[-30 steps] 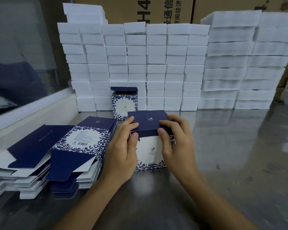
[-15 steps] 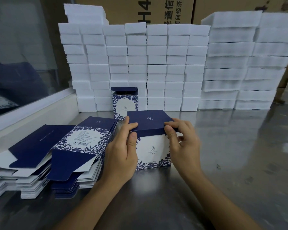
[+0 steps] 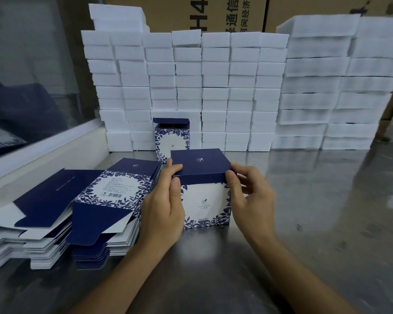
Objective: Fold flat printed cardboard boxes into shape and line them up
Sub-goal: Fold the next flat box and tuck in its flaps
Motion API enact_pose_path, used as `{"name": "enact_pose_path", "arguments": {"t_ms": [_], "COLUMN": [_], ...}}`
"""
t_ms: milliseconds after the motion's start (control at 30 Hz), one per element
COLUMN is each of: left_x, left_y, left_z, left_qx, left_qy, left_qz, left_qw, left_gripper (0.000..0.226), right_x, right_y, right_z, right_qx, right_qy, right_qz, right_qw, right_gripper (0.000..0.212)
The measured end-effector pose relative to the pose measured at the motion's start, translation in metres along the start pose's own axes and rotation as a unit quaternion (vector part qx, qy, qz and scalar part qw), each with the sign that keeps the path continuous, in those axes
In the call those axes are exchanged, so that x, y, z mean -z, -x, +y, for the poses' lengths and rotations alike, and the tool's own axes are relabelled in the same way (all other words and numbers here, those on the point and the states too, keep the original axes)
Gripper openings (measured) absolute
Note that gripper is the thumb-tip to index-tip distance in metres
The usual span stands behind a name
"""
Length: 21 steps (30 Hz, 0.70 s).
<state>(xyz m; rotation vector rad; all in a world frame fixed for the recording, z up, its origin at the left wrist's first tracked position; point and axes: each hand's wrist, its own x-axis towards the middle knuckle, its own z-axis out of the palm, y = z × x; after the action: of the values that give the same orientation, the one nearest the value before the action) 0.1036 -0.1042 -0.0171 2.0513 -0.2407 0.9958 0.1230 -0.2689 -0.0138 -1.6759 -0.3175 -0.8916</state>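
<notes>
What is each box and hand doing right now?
Box in hands: folded up, standing, blue top flap down.
Left hand: grips the box's left side.
Right hand: pinches the flap's right corner.
Back box: standing, lid flap up.
Flat boxes: unfolded, stacked.
Foam blocks: stacked.

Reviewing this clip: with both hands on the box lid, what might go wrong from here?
1. The left hand and right hand pinch the dark blue lid of the folded box at its corners; uneven pressure may crease it.
2. The left forearm sits close to the stack of flat boxes and may nudge it askew.
</notes>
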Motion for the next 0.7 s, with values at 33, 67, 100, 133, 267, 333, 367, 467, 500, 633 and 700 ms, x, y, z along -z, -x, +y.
{"name": "enact_pose_path", "arguments": {"t_ms": [33,67,100,133,267,333,367,467,500,633,700], "left_x": [0.000,0.001,0.001,0.001,-0.002,-0.005,-0.007,-0.013,-0.014,-0.011,-0.013], "left_y": [0.000,-0.001,-0.001,-0.001,0.001,0.004,0.005,0.008,0.008,0.009,0.008], "left_z": [0.000,0.001,0.002,0.003,0.003,0.006,0.008,0.009,0.008,-0.005,-0.014], "left_qx": [0.001,-0.003,-0.010,-0.017,-0.019,-0.030,-0.038,-0.039,-0.040,-0.036,0.001], "left_qy": [0.001,0.002,0.001,-0.003,-0.021,-0.011,-0.001,0.042,0.056,0.056,0.041], "left_qz": [0.001,0.004,0.008,0.009,-0.007,-0.022,-0.029,-0.060,-0.073,-0.131,-0.167], "left_qw": [1.000,1.000,1.000,1.000,1.000,0.999,0.999,0.997,0.995,0.989,0.985], "left_gripper": [0.044,0.045,0.046,0.044,0.033,0.037,0.039,0.046,0.049,0.068,0.073], "right_x": [0.000,-0.001,0.000,0.000,-0.001,-0.004,-0.006,-0.013,-0.016,-0.020,-0.020], "right_y": [0.000,0.001,0.001,0.001,0.002,0.005,0.006,0.009,0.011,0.007,-0.001], "right_z": [0.000,0.000,0.001,0.002,0.003,-0.001,-0.004,-0.009,-0.011,-0.009,0.000], "right_qx": [-0.004,-0.006,-0.005,0.002,0.016,0.038,0.070,0.200,0.212,0.182,0.191], "right_qy": [0.005,0.014,0.030,0.056,0.163,0.218,0.270,0.366,0.363,0.345,0.357], "right_qz": [-0.003,-0.005,-0.004,0.000,-0.009,-0.020,-0.015,-0.009,-0.021,-0.039,-0.035], "right_qw": [1.000,1.000,1.000,0.998,0.987,0.975,0.960,0.909,0.907,0.920,0.914], "right_gripper": [0.020,0.019,0.019,0.020,0.035,0.040,0.041,0.037,0.038,0.040,0.039]}}
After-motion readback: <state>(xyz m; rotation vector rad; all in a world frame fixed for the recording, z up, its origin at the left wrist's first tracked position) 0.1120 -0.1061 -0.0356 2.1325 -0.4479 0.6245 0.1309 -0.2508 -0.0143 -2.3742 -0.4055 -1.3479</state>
